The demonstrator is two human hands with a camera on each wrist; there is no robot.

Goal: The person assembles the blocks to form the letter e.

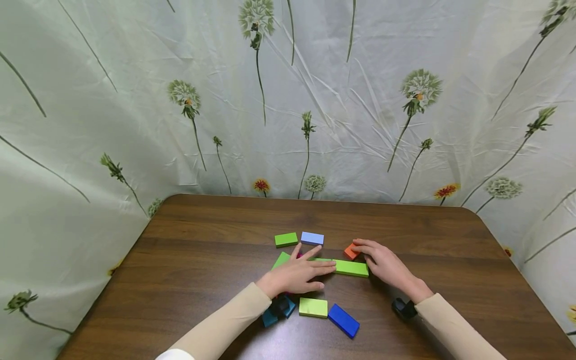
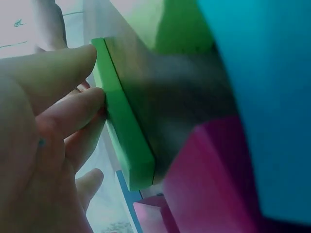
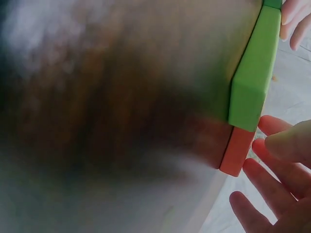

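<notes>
My left hand (image 1: 294, 276) lies spread over the blocks at the middle of the table, its fingertips touching a row of green blocks. Seen from the left wrist, those fingertips rest along the edge of a green block (image 2: 124, 116), near a magenta block (image 2: 209, 179) and a teal block (image 2: 272, 107). My right hand (image 1: 389, 267) reaches in from the right. Its fingers touch an orange-red block (image 1: 350, 251) just behind the light green block (image 1: 351, 268) at the row's right end. In the right wrist view the orange-red block (image 3: 235, 153) shows beyond the green block's end.
Behind the row lie a green block (image 1: 286, 240) and a pale blue block (image 1: 312, 238). Nearer the front are a yellow-green block (image 1: 313, 307), a blue block (image 1: 344, 320) and teal blocks (image 1: 270, 318) partly under the left wrist. A flowered curtain (image 1: 360, 125) hangs behind the wooden table (image 1: 202, 260).
</notes>
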